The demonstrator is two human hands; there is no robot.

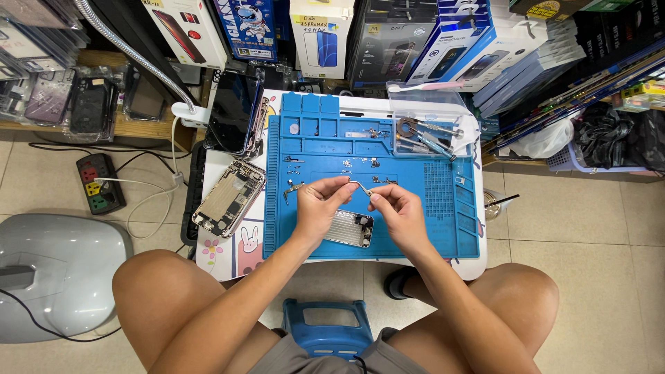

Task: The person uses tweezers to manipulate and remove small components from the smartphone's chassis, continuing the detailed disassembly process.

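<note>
Blue silicone repair mat [415,228] fills head view. Left hand [317,208] and right hand [398,215] both pinched shut on thin metal strip [357,185] — possibly flex cable or bracket, too small to tell — held above silver phone housing [348,228]. Opened phone body [228,198] at 9 o'clock, off mat. Loose screws [346,164] at 12 o'clock. Risk: strip bends or slips from pinch — knocks screws, scattering them.
</note>
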